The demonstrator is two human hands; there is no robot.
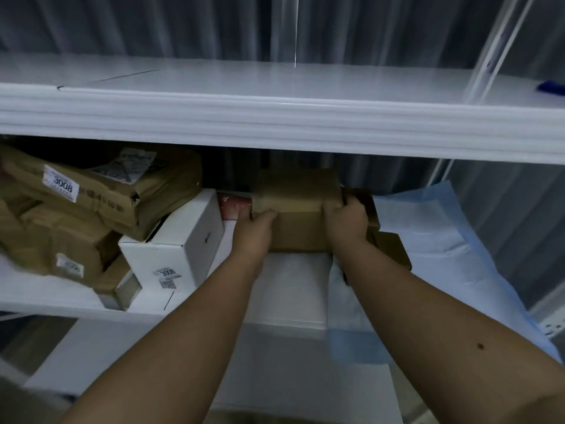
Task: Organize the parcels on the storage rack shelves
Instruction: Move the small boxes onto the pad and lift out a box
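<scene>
A brown cardboard parcel (298, 194) sits on the middle shelf (39, 296) of a white rack, on top of a white box (293, 280). My left hand (255, 231) grips its left front corner and my right hand (345, 223) grips its right front corner. A red-pink packet (234, 206) shows just left of it. Behind my right wrist lies another brown box (391, 249). To the left stand a white box labelled 3008 (177, 246) and a pile of brown paper parcels (91, 194).
The upper shelf (275, 84) holds only a small blue object (552, 86) at its far right. Blue-white soft sheets or bags (443, 249) lie at the right of the middle shelf. A grey curtain hangs behind the rack.
</scene>
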